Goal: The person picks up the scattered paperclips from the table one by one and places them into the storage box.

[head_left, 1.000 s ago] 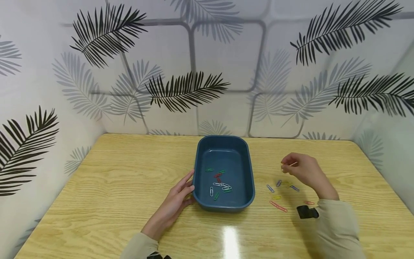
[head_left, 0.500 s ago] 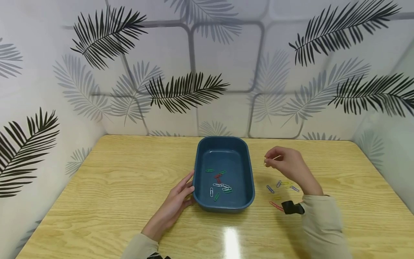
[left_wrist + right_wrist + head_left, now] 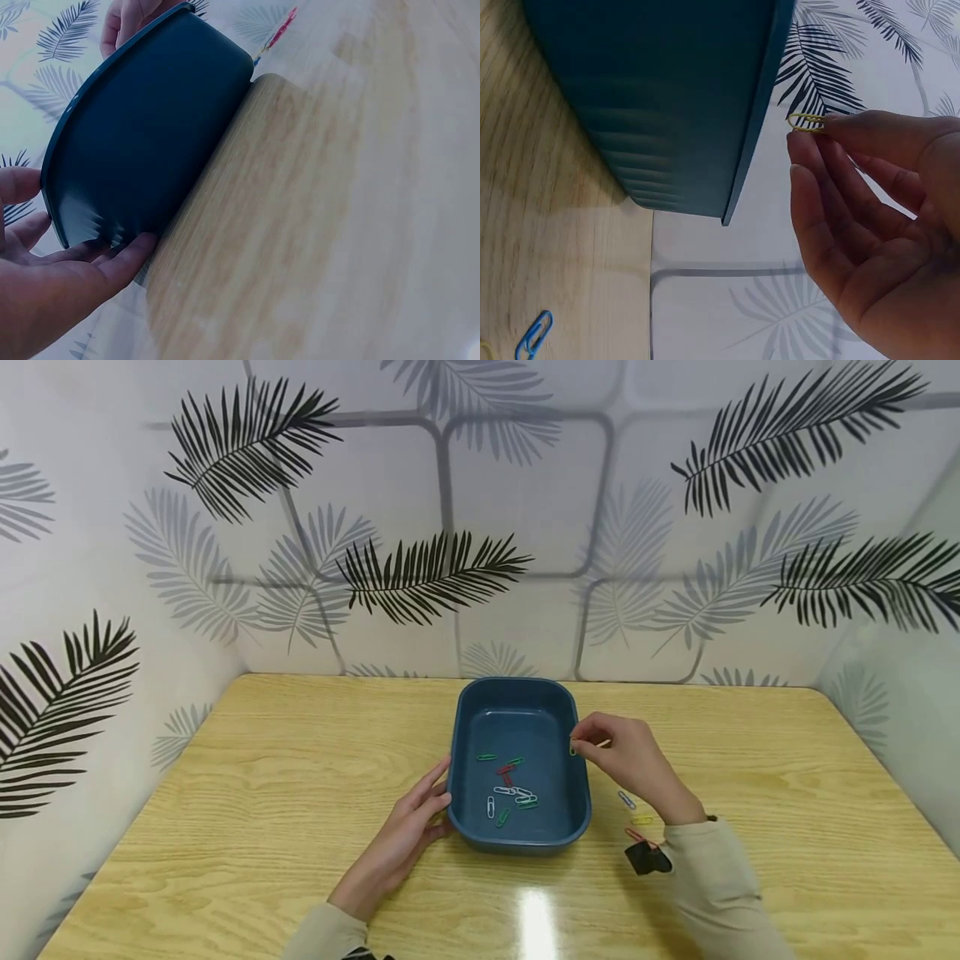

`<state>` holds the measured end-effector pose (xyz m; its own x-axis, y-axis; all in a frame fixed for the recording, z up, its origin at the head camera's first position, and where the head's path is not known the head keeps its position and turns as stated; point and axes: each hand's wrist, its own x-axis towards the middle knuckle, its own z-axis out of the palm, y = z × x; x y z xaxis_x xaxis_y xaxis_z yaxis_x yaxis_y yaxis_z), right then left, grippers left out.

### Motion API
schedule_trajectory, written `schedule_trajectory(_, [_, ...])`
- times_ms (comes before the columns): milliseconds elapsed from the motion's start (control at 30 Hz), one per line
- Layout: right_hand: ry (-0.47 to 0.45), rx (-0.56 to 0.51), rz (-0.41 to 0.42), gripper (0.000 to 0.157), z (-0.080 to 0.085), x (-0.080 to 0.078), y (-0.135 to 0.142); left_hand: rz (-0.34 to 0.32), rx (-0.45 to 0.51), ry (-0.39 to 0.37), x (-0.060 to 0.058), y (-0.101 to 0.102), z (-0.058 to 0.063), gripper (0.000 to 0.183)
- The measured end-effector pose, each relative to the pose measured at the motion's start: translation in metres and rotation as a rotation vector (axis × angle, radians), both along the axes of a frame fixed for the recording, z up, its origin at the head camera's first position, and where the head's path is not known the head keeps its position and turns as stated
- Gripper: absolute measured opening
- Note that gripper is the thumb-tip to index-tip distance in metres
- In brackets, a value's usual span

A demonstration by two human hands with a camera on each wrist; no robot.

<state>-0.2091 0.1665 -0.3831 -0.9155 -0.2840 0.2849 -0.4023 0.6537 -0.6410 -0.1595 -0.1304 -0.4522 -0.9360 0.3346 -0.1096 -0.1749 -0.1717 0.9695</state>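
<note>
A deep blue plastic bin (image 3: 517, 727) stands mid-table, holding several green, red and white paper clips on its floor. My left hand (image 3: 405, 831) rests against its left side; in the left wrist view its fingers (image 3: 124, 262) lie extended along the outer wall. At the bin's right rim, my right hand (image 3: 633, 764) pinches a yellow paper clip (image 3: 806, 122) between thumb and forefinger. The clip hangs over the rim in the head view.
To the bin's right lie a blue paper clip (image 3: 627, 800), a yellow one (image 3: 642, 819) and red clips (image 3: 636, 835), the red ones partly behind the right cuff. A leaf-patterned backdrop (image 3: 525, 618) rises along the table's back edge.
The right hand has carried the yellow paper clip leftward from over the loose clips to the bin's right rim. The left hand and the bin have stayed put.
</note>
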Motion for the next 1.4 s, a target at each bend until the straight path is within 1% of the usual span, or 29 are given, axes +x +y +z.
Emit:
schedule_trajectory(333, [0.035, -0.034, -0.002, 0.006, -0.0026, -0.0009, 0.0019, 0.0, 0.003, -0.002, 0.0009, -0.0002, -0.0009, 0.057])
schedule_trajectory(600, [0.057, -0.027, -0.007, 0.006, -0.0041, -0.0009, 0.0033, 0.002, 0.004, 0.0, 0.0014, 0.0004, -0.001, 0.057])
schedule_trajectory(1167, [0.061, -0.037, -0.017, 0.007, -0.0049, -0.0022, 0.005, 0.003, 0.005, -0.001, 0.0023, 0.0008, 0.0001, 0.057])
schedule_trajectory(1400, [0.046, -0.028, -0.023, 0.009, -0.0057, -0.0033, 0.0058, 0.0, 0.008, -0.005, 0.0018, 0.001, 0.0001, 0.056])
